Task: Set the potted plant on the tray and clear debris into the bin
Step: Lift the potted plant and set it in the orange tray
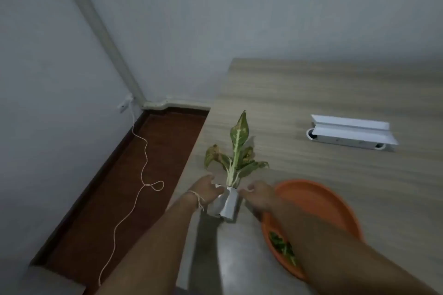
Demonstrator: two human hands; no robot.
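The left hand (208,189) and right hand (258,193) pinch the top rim of the white pot (225,203) from both sides, and the pot with its plant (236,153) sits near the left edge of the desk (335,88). The orange tray (321,201) is just to the right, under the right arm, with green bits (282,248) in it. The pot looks thin and the plant tall, so it could tip, spill, or fall off the desk edge; I see no bin.
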